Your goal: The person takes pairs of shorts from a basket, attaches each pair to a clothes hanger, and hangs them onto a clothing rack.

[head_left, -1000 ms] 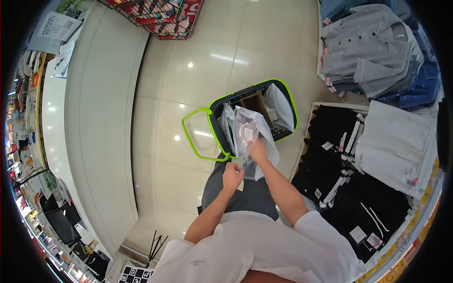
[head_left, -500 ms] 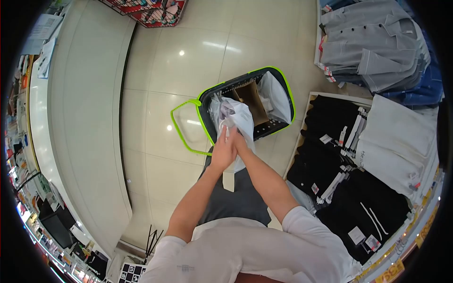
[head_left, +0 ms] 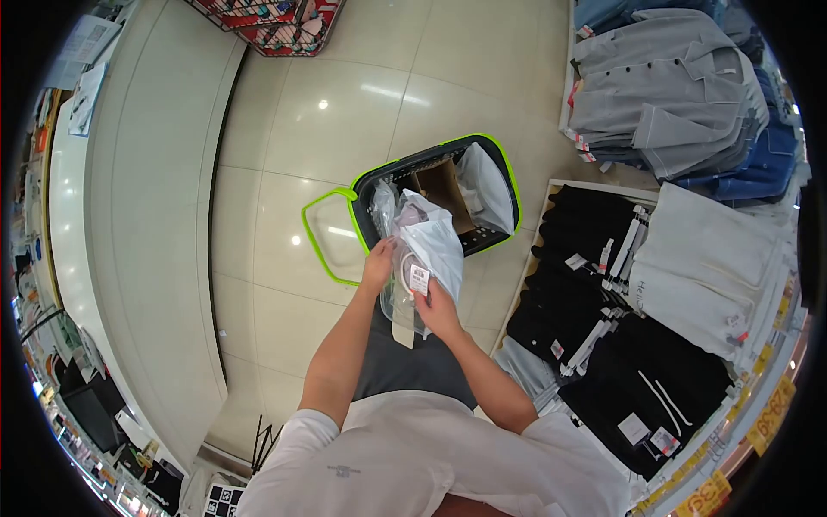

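A clear plastic bag (head_left: 400, 302) with a pale rounded item inside is spread between my hands, above the near edge of a black shopping basket (head_left: 514, 181) with a green rim. My left hand (head_left: 378, 265) pinches the bag's left side. At its right side, my right hand (head_left: 438, 308) grips the bag just below a white printed tag (head_left: 419, 278). A white plastic bag (head_left: 438, 241) lies behind it, partly over the basket. Inside the basket are a brown cardboard box (head_left: 444, 191) and another white bag (head_left: 484, 194).
Stacks of folded black clothes (head_left: 586, 228), white garments (head_left: 706, 258) and grey shirts (head_left: 663, 77) lie on the right-hand displays. A long white counter (head_left: 155, 215) runs along the left. A red-lined wire basket (head_left: 293, 30) stands on the tiled floor ahead.
My hands have moved apart, from close together over the bag to opposite sides of it. The clear bag and its tag now show between them.
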{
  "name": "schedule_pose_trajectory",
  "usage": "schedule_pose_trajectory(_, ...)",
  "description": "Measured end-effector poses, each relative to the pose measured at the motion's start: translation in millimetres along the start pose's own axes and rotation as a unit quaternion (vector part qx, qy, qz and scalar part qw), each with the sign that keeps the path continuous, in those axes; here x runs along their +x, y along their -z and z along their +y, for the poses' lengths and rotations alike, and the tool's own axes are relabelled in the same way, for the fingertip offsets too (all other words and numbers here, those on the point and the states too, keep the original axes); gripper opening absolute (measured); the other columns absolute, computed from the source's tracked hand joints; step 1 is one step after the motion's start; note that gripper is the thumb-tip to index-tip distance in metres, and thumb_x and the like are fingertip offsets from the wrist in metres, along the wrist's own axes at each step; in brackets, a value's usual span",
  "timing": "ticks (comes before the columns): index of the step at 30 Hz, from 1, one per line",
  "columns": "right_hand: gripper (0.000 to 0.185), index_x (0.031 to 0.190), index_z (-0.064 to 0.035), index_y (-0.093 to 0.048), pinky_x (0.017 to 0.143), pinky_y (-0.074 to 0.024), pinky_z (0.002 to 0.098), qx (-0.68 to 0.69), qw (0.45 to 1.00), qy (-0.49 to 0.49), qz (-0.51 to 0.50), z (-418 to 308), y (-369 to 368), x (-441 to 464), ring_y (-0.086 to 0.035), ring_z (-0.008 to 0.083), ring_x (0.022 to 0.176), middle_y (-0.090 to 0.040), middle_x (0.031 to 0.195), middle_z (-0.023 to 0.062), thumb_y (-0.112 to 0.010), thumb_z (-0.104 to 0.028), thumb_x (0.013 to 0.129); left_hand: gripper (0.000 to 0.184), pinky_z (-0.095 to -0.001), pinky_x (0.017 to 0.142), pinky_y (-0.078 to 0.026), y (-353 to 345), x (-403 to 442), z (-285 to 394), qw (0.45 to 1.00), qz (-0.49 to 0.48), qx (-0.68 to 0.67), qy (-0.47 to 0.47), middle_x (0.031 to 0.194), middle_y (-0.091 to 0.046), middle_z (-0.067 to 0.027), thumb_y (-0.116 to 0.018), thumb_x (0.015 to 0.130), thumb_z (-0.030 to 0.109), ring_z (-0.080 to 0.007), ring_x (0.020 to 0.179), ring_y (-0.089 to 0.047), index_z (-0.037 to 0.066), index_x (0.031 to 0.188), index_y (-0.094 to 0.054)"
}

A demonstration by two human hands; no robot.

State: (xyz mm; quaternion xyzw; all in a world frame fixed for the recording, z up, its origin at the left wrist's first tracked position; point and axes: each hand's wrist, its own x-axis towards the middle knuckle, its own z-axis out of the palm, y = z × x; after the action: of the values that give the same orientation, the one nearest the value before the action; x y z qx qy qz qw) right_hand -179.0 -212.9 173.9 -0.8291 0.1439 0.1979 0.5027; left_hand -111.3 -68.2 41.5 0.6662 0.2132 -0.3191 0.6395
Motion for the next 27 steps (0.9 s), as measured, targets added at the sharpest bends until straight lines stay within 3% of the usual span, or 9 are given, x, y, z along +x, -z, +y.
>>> schedule_pose_trajectory(5, 0.02, 0.097, 0.0002, -0.052, 0.065, -0.0459, 0.0365, 0.002, 0.991, 0.133, 0.009, -45.4, 46.0, -16.9, -0.059, 0.0323, 0.074, -0.059, 0.083, 0.0179, -0.059, -0.011, 0.082, 0.033, -0.0265, 0.083, -0.042, 4.2, -20.7, 37.8, 0.981, 0.068, -0.162, 0.083, 0.104, -0.062, -0.0082, -0.041, 0.093, 0.022, -0.0173, 0.094, -0.056, 0.002, 0.116, -0.056)
schedule_pose_trajectory(9, 0.025, 0.11, -0.0005, -0.053, 0.076, -0.0462, 0.0298, 0.129, 0.989, 0.073, 0.025, -75.1, 80.6, -46.8, -0.06, 0.0179, 0.088, -0.062, 0.096, 0.0115, -0.055, -0.007, 0.086, 0.033, -0.0273, 0.081, -0.043, 9.1, -18.5, 37.3, 0.984, 0.087, -0.138, 0.065, 0.102, -0.063, -0.0067, -0.043, 0.094, 0.023, -0.0165, 0.09, -0.057, 0.001, 0.114, -0.057)
schedule_pose_trajectory(11, 0.026, 0.112, -0.0005, -0.052, 0.079, -0.0452, 0.0286, 0.185, 0.98, 0.025, 0.07, -58.2, 83.8, -36.3, -0.059, 0.0155, 0.09, -0.061, 0.098, 0.0091, -0.055, -0.006, 0.086, 0.032, -0.028, 0.08, -0.044, 0.8, -23.6, 37.0, 0.993, 0.069, 0.06, -0.07, 0.102, -0.063, -0.0065, -0.045, 0.093, 0.021, -0.0164, 0.089, -0.058, 0.001, 0.115, -0.056)
schedule_pose_trajectory(15, 0.032, 0.118, -0.0007, -0.049, 0.085, -0.0418, 0.025, 0.354, 0.917, -0.001, 0.182, -67.3, 76.0, -27.1, -0.054, 0.0104, 0.096, -0.058, 0.105, 0.0041, -0.056, -0.005, 0.087, 0.03, -0.0256, 0.081, -0.042, -33.2, -62.7, 28.3, 0.995, 0.024, -0.047, -0.088, 0.102, -0.061, -0.0064, -0.055, 0.085, 0.008, -0.0124, 0.09, -0.053, 0.0, 0.114, -0.055)
schedule_pose_trajectory(18, 0.034, 0.12, -0.0005, -0.047, 0.087, -0.0403, 0.0243, 0.377, 0.908, 0.024, 0.181, -71.0, 66.5, -22.6, -0.052, 0.0103, 0.1, -0.056, 0.109, 0.004, -0.056, -0.006, 0.088, 0.028, -0.0277, 0.074, -0.047, -44.0, -65.6, 22.8, 0.975, 0.075, 0.137, -0.156, 0.09, -0.063, -0.0093, -0.057, 0.081, 0.003, -0.016, 0.079, -0.058, -0.001, 0.108, -0.057)
schedule_pose_trajectory(20, 0.035, 0.121, -0.0006, -0.047, 0.087, -0.0409, 0.0252, 0.416, 0.896, -0.011, 0.157, -81.8, 72.0, -30.8, -0.053, 0.0103, 0.1, -0.056, 0.108, 0.0039, -0.056, -0.006, 0.087, 0.026, -0.0349, 0.072, -0.051, -41.3, -65.4, 21.6, 0.991, 0.044, 0.066, 0.112, 0.08, -0.062, -0.0125, -0.058, 0.077, 0.005, -0.0273, 0.077, -0.064, -0.004, 0.101, -0.054)
schedule_pose_trajectory(22, 0.036, 0.121, -0.0005, -0.046, 0.087, -0.0415, 0.0263, 0.432, 0.889, 0.004, 0.154, -94.2, 86.3, -49.9, -0.054, 0.0107, 0.1, -0.057, 0.109, 0.0037, -0.057, -0.005, 0.087, 0.018, -0.0387, 0.062, -0.05, -34.8, -57.1, 13.0, 0.986, 0.104, 0.12, 0.059, 0.073, -0.06, -0.0147, -0.057, 0.077, 0.003, -0.0302, 0.066, -0.063, -0.004, 0.093, -0.053)
schedule_pose_trajectory(24, 0.04, 0.123, -0.0006, -0.045, 0.088, -0.0416, 0.0271, 0.444, 0.883, -0.011, 0.155, -98.2, 102.7, -81.1, -0.054, 0.011, 0.1, -0.057, 0.111, 0.0044, -0.057, -0.004, 0.086, 0.013, -0.0392, 0.061, -0.047, -25.1, -34.6, -6.8, 0.909, 0.26, 0.323, -0.043, 0.071, -0.058, -0.017, -0.056, 0.076, 0.0, -0.0303, 0.07, -0.062, -0.004, 0.088, -0.053)
schedule_pose_trajectory(27, 0.044, 0.128, -0.0005, -0.042, 0.089, -0.0412, 0.0266, 0.409, 0.911, 0.009, 0.054, -93.4, 115.5, -105.9, -0.053, 0.0115, 0.103, -0.057, 0.112, 0.0061, -0.057, -0.004, 0.086, 0.008, -0.0388, 0.062, -0.045, -33.6, -36.1, 30.4, 0.915, 0.255, 0.267, -0.161, 0.072, -0.056, -0.0179, -0.058, 0.076, 0.002, -0.0284, 0.072, -0.061, -0.002, 0.081, -0.052)
